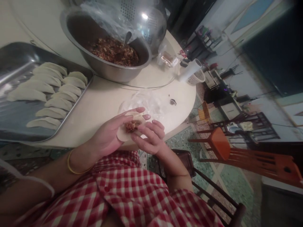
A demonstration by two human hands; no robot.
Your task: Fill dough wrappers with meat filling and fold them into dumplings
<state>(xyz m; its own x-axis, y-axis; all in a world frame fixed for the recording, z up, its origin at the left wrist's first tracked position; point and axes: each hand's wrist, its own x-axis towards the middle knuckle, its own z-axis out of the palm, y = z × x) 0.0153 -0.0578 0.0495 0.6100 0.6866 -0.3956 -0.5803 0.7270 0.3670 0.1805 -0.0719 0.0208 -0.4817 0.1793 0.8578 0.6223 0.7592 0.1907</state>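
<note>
My left hand [111, 134] cups a round dumpling wrapper [123, 134] with a lump of brown filling [132, 126] in its middle. My right hand [150, 135] pinches the wrapper's right edge with bent fingers. Both hands hover above the near edge of the round cream table [101, 101]. Behind them lies a stack of wrappers under clear plastic [144, 101]. A steel bowl [104, 66] of minced filling [113, 52] with a spoon [126, 39] stands at the back. On the left, a metal tray [14, 129] holds several folded dumplings [50, 94].
A metal colander [146, 22] sits behind the bowl. A white cylinder [189, 71] and a small packet [167, 58] lie near the table's far edge. Orange wooden chairs [236, 154] stand on the tiled floor to the right. My lap is covered by red checked cloth [132, 195].
</note>
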